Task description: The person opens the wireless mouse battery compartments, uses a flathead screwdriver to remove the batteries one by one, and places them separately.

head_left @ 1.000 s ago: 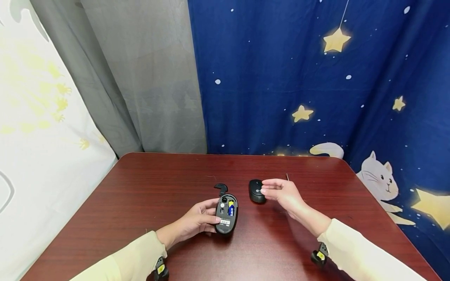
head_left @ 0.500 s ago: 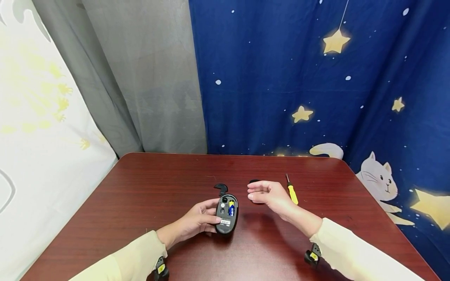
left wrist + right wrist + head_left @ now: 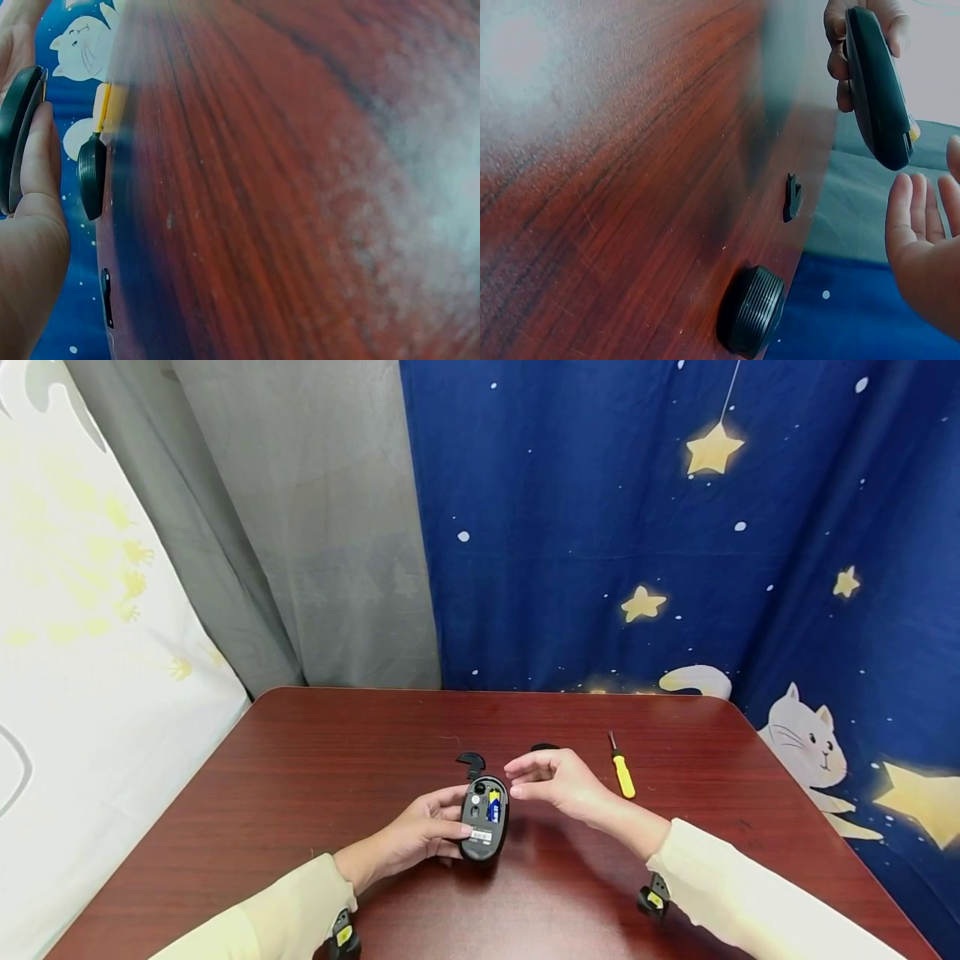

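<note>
Gripped in my left hand (image 3: pixel 416 833) is a black computer mouse (image 3: pixel 480 847), its underside facing up toward the head camera. A blue and yellow battery (image 3: pixel 493 806) sits in its uncovered battery compartment. My right hand (image 3: pixel 562 787) hovers just right of the mouse, its fingers extended and holding nothing. In the right wrist view, the right fingertips (image 3: pixel 900 184) come close below the end of the held mouse (image 3: pixel 877 94). A small black battery cover (image 3: pixel 472 763) lies on the table beyond the mouse.
A second black mouse (image 3: pixel 544 747) rests on the table, mostly hidden behind my right hand in the head view; its ribbed side (image 3: pixel 761 307) shows in the right wrist view. A yellow-handled screwdriver (image 3: pixel 623 775) lies farther right. Curtains hang behind the table (image 3: pixel 360 727).
My right hand has moved left, from beside the second mouse to close by the held mouse, exposing the screwdriver. My left hand and its mouse have stayed in place.
</note>
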